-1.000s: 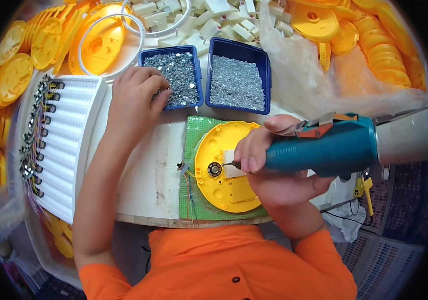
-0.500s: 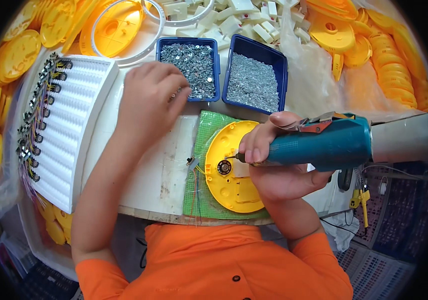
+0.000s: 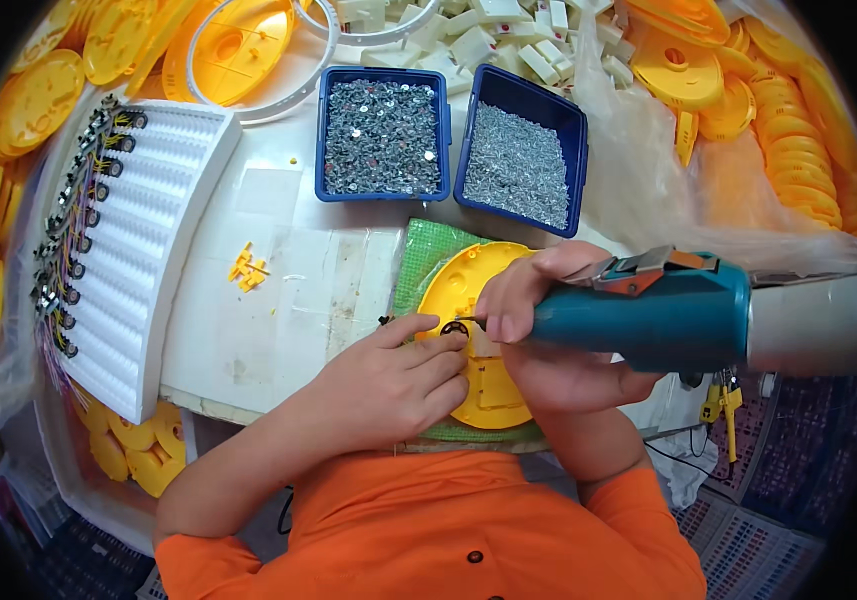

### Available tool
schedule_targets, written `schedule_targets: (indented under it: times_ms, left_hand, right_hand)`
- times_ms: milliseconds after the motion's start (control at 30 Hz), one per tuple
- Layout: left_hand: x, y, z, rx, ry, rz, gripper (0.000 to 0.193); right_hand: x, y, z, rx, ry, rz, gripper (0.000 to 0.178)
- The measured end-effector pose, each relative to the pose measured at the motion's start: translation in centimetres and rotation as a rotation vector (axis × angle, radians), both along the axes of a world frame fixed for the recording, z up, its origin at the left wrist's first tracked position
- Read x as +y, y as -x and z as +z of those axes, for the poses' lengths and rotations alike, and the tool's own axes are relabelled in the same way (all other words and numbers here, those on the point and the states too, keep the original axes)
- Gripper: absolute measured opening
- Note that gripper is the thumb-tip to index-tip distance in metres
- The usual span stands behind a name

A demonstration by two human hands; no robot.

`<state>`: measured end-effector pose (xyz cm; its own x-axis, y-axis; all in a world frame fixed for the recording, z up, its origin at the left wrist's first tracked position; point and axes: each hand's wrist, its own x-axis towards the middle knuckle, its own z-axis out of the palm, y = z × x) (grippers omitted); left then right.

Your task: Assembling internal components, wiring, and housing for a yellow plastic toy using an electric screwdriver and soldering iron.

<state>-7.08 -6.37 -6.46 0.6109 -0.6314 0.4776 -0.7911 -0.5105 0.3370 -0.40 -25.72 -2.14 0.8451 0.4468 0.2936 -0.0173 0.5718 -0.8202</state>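
Note:
A yellow round plastic housing (image 3: 488, 400) lies on a green mat (image 3: 420, 250) in front of me. My right hand (image 3: 513, 300) grips a teal electric screwdriver (image 3: 638, 318) held sideways, its bit pointing left at a small black round part (image 3: 454, 327) in the housing. My left hand (image 3: 388, 385) rests over the housing's left side, its fingertips gathered at that black part close to the bit. Whatever is between those fingertips is hidden or too small to tell. The hand also covers the wires beside the housing.
Two blue bins, one of washer-like metal pieces (image 3: 378, 135) and one of small screws (image 3: 513, 160), stand behind the mat. Small yellow plastic bits (image 3: 247, 268) lie left. A white ridged tray (image 3: 153, 250) carries wired black parts. Yellow housings (image 3: 678, 75) pile up at both sides.
My left hand has come from the left-hand bin down to the black part in the housing. The screwdriver stays in my right hand, nearly in the same place.

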Motion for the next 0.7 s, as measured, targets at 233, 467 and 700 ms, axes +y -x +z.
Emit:
schedule_targets:
  times_ms: [233, 467, 700]
  left_hand:
    - [0.1, 0.0, 0.1, 0.057, 0.01, -0.007, 0.014]
    - [-0.1, 0.3, -0.1, 0.101, 0.033, -0.016, 0.014]
    - [-0.6, 0.4, 0.0, 0.131, 0.204, 0.175, 0.018]
  right_hand:
    - [-0.9, -0.4, 0.9, -0.099, 0.358, 0.155, 0.073]
    - [-0.2, 0.7, 2.3, 0.097, 0.369, 0.072, 0.072]
    - [-1.2, 2.3, 2.3, 0.008, 0.061, 0.006, 0.064]
